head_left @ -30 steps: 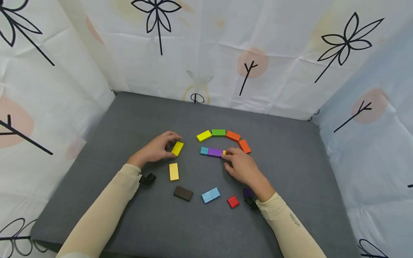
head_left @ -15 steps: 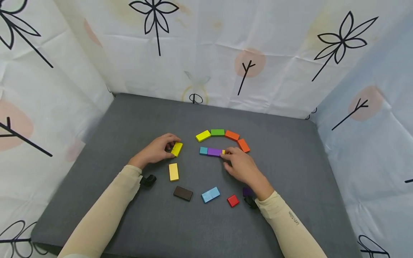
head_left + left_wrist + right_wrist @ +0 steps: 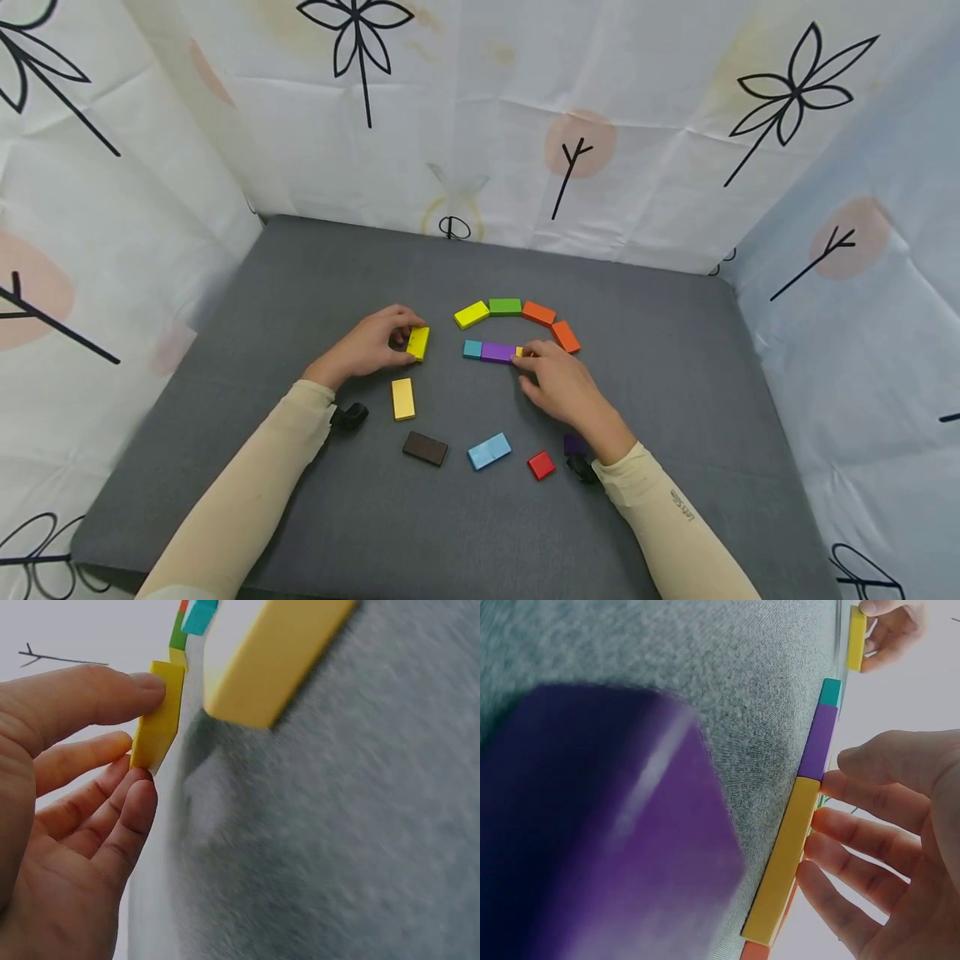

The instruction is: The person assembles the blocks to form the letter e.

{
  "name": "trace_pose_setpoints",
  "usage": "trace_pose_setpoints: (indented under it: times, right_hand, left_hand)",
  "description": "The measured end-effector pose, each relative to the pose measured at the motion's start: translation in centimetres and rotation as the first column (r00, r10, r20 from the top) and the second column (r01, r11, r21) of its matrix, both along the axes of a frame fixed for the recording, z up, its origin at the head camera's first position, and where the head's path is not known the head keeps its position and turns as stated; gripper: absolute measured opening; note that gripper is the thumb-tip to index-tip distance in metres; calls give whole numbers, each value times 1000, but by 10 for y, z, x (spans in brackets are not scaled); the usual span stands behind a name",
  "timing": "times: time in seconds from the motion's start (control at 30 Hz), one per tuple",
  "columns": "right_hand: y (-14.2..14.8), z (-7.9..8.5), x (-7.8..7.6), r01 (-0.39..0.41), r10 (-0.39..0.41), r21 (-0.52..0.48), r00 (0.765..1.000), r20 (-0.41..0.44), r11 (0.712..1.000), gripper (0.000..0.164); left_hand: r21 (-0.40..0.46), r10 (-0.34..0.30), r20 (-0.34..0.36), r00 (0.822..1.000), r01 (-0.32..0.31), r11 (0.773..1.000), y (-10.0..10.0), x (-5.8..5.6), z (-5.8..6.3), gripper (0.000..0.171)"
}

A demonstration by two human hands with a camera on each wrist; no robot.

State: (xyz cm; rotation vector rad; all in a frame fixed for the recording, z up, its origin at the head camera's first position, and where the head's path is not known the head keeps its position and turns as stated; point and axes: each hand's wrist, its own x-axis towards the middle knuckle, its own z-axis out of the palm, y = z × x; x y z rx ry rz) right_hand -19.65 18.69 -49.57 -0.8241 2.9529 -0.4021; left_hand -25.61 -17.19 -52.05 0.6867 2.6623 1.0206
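Observation:
My left hand pinches a yellow block between thumb and fingertips, left of the other blocks. In the left wrist view the thumb lies on one face of it, the fingers behind. My right hand is at a straight row made of a teal block, a purple block and a long orange-yellow block. Its fingertips touch the far side of the orange-yellow block in the right wrist view; the thumb stands apart. From the head, the hand hides most of that block.
Behind the row curves an arc: a yellow block, a green block and two orange blocks. Nearer lie a pale yellow block, a dark brown block, a light blue block, a red block and a dark purple block.
My left hand has moved slightly to the right with the yellow block, which has turned a little more upright in the head view. The right hand stays where it was at the row.

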Motion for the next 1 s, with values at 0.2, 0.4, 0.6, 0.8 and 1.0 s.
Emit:
trace_pose_setpoints:
  times: [0.2,0.4,0.6,0.8,1.0]
  right_hand:
    - [-1,0,0,-4,4,-1,1000,-3,1000,39]
    - [0,-1,0,-3,3,3,1000,-13,1000,39]
    - [0,-1,0,-1,1,2,1000,-10,1000,39]
    - [0,-2,0,1,-1,-4,1000,-9,1000,39]
    - [1,-3,0,-2,1,-1,1000,-16,1000,40]
  left_hand:
    - [-9,-11,-11,1000,11,1000,10,-2,3,57]
    - [-9,-31,-4,1000,31,999,22,-5,5,54]
    - [-7,-40,8,999,41,999,33,-8,3,54]
    - [-14,-51,26,998,51,999,43,-10,4,54]
    - [-28,-55,27,998,56,998,50,-13,4,56]
